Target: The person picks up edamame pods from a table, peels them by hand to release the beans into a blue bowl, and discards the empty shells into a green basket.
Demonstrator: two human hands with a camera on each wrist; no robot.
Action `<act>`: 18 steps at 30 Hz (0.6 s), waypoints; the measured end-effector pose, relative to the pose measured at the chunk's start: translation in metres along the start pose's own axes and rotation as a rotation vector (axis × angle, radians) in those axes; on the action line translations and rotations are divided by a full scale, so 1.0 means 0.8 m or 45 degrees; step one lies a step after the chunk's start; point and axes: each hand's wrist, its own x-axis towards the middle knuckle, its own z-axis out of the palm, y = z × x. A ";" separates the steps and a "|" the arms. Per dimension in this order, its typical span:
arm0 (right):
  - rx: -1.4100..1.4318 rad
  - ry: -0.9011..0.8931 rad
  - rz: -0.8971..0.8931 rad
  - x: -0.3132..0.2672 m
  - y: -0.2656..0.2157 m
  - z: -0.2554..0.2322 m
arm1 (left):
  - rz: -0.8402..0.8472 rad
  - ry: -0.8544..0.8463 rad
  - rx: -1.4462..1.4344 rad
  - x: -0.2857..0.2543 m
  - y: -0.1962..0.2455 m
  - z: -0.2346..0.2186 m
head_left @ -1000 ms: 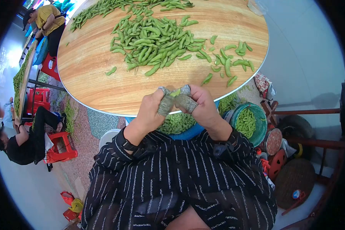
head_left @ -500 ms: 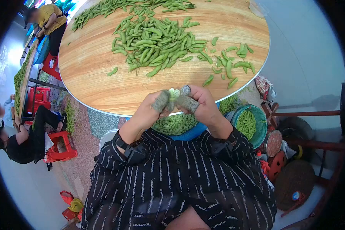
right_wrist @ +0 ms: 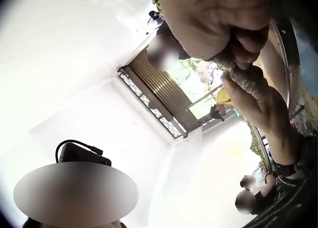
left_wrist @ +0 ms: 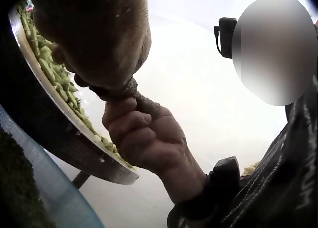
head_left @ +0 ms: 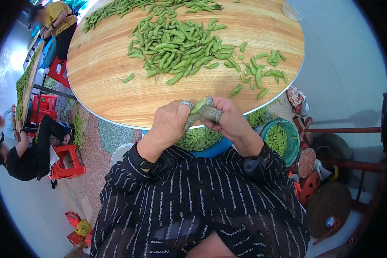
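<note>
A: Biggest thing?
B: Table, pile of pods on top.
A: Hands?
B: Left hand and right hand meet at the table's near edge, fingers curled in.
A: Holding?
B: Single pod, pinched between both, same edge.

Your left hand and right hand pinch one soybean pod between wrapped fingertips. It is pale green and slants up toward your right; your fingers cover its ends, so you cannot tell whether it is split. You hold it over the near rim of the round wooden table. Beyond it, whole green soybean pods lie heaped, with looser ones scattered to your right.
</note>
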 end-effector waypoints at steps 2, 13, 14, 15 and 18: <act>-0.026 -0.015 -0.011 0.000 0.000 0.001 | -0.023 -0.039 -0.022 -0.002 0.001 0.001; -1.182 0.020 -0.890 0.006 0.003 -0.001 | -1.126 -0.190 -2.022 -0.003 -0.003 0.002; -1.184 0.022 -0.891 0.006 0.002 0.000 | -1.123 -0.192 -2.023 0.000 0.001 0.001; -1.100 0.048 -0.770 0.004 0.002 0.001 | -1.067 -0.172 -1.858 0.001 0.008 0.001; -1.056 0.075 -0.604 0.001 -0.003 0.003 | -0.905 -0.156 -1.587 0.000 0.007 0.006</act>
